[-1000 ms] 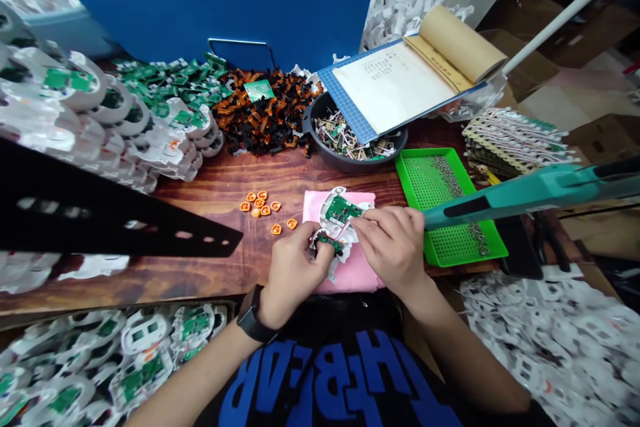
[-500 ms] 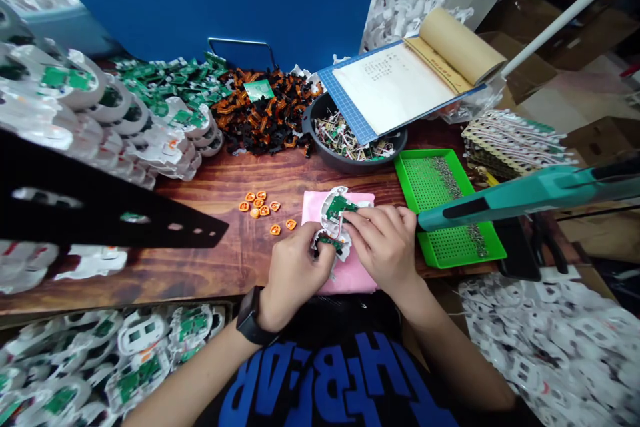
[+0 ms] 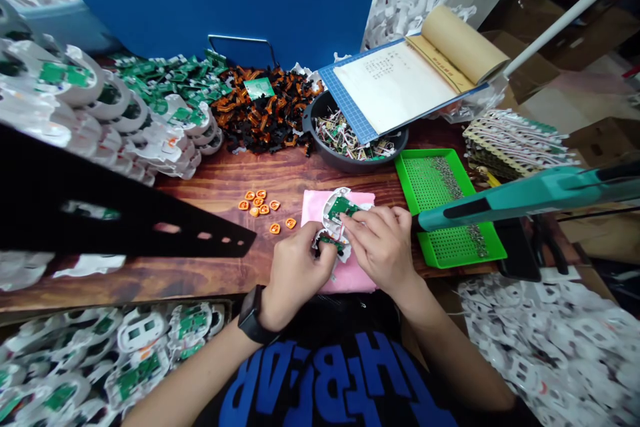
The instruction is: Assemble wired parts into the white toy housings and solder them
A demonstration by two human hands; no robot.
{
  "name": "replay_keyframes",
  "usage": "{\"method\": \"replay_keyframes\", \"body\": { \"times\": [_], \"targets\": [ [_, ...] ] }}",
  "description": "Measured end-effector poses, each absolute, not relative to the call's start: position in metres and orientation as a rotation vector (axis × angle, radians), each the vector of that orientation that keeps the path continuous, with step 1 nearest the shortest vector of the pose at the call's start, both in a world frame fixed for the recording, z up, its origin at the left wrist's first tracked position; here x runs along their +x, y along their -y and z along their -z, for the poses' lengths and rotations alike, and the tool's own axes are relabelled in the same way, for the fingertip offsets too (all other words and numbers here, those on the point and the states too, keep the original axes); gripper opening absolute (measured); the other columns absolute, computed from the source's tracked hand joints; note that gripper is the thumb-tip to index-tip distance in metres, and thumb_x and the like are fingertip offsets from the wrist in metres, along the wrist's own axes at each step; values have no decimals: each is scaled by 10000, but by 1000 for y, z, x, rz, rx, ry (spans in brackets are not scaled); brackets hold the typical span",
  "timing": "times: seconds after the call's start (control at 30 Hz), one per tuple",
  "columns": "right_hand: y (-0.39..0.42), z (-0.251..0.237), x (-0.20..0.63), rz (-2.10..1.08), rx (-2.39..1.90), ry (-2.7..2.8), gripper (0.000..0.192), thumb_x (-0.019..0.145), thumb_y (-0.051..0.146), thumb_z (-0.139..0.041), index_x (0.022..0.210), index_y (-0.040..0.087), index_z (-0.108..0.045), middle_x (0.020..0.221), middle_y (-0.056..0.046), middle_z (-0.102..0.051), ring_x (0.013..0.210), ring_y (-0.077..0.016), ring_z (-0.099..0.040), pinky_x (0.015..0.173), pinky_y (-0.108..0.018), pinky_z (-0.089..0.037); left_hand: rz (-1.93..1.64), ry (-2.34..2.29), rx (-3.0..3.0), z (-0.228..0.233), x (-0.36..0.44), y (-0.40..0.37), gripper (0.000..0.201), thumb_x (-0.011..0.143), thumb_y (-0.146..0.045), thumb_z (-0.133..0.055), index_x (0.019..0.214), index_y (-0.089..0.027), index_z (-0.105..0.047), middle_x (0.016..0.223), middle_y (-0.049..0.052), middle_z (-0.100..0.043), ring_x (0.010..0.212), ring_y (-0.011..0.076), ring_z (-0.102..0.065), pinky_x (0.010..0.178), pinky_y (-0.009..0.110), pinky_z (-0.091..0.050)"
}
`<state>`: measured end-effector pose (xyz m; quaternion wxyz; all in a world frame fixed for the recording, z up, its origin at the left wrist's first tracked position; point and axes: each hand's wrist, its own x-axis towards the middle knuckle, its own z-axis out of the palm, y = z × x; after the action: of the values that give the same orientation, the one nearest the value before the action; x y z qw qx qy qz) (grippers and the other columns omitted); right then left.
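Note:
A white plastic shell with a green circuit board in it lies over a pink pad. My left hand is closed on the shell's lower part, thumb bent over the near edge. Thin red and white wires run between the upper board and the lower part. My right hand is closed at these wires, fingertips pinched together by the board; they partly hide what they grip. A teal electric screwdriver reaches in from the right, its tip end beside my right knuckles.
Several orange plastic pieces lie left of the pad. A green tray of screws stands right. Behind are a grey bowl under a clipboard, orange-black parts and green boards. A black perforated bar juts in from the left.
The black bar reaches farther right and lower. My right fingertips have shifted slightly at the wires. My left hand keeps its hold on the shell.

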<state>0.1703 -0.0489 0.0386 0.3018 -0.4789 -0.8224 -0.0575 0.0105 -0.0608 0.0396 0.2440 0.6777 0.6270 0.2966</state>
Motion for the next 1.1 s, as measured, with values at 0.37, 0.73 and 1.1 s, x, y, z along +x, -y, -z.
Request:
{"method": "replay_keyframes", "body": {
  "times": [0.37, 0.73, 1.1],
  "targets": [
    [55, -31, 157, -53, -1328, 1805, 86, 830, 165, -666, 872, 219, -717, 781, 3, -665, 774, -141, -566, 766, -344, -369, -920, -1684, 1872, -40, 12, 62, 178, 744, -176, -498, 834, -151, -650, 600, -21, -626, 444, 95, -497, 476, 200, -368],
    [57, -27, 154, -139, -1343, 1768, 134, 847, 167, -642, 921, 242, -723, 794, 2, -646, 804, -148, -540, 763, -341, -373, -1037, -1640, 2003, -37, 11, 63, 165, 738, -141, -500, 819, -120, -642, 589, -12, -620, 427, 88, -492, 458, 192, -378],
    [66, -35, 157, -229, -1311, 1579, 357, 778, 189, -698, 1121, 251, -624, 968, -37, -573, 911, -173, -566, 806, -344, -485, -1166, -1565, 1952, -35, 5, 67, 109, 763, -128, -524, 808, -141, -622, 572, -40, -579, 444, 75, -494, 453, 176, -385]
  ]
}}
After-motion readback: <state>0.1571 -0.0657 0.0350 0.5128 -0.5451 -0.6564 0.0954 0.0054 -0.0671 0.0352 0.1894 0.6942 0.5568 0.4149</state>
